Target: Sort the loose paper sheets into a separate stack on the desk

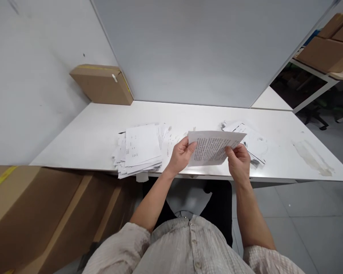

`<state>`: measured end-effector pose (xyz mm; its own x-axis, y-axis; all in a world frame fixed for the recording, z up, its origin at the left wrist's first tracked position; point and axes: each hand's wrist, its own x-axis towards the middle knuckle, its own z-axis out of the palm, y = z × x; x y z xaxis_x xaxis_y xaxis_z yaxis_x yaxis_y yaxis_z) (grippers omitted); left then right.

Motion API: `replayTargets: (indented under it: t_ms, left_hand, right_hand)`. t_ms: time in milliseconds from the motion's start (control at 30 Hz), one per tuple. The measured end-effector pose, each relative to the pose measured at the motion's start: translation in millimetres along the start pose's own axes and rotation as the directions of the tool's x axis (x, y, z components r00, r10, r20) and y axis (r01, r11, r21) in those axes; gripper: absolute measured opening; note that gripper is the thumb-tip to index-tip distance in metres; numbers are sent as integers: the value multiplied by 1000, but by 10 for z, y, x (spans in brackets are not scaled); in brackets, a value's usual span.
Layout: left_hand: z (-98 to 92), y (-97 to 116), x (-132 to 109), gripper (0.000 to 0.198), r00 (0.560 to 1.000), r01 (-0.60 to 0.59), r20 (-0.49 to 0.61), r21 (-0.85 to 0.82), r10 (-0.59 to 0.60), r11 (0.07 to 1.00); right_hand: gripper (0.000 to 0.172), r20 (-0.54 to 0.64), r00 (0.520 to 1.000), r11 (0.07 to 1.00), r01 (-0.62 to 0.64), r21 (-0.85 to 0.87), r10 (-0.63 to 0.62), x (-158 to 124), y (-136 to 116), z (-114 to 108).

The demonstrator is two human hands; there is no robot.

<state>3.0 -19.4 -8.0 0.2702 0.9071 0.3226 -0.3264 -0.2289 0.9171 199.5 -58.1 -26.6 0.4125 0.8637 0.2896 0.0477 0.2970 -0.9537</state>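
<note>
A printed sheet of paper point(210, 150) is held up between my two hands over the front of the white table. My left hand point(181, 155) pinches its left edge, thumb on top. On the other side my right hand point(238, 160) grips the right part of the sheet between thumb and fingers. Left of my left hand lies a thick, uneven stack of papers point(143, 146), some of it jutting past the table's front edge. Behind and beside my right hand is a smaller, messy pile of papers point(255, 142), partly hidden by the sheet and the hand.
The white table point(282, 146) runs along a grey panel point(188, 49). A closed cardboard box point(105, 85) stands at its back left corner. Large cardboard boxes point(25, 213) fill the lower left beside me. More boxes point(326, 53) sit on a shelf at the upper right.
</note>
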Motion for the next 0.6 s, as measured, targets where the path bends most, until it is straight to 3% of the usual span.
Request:
replayTargets:
  t_ms: [100,267,600]
  left_hand:
    - [-19,-16,0,33,998,-42,-45,56,44,998]
    - [-78,-241,-30,33,994,7,-110,114,6,993]
    - [-54,-141,-18,29,986,48,-168,146,-23,988]
  right_hand:
    - [14,-21,1000,997,19,76,-17,5,150,51]
    - [16,7,997,985,-73,154,73,-43,435,105]
    - [18,-32,994,994,-108,14,109,-52,304,23]
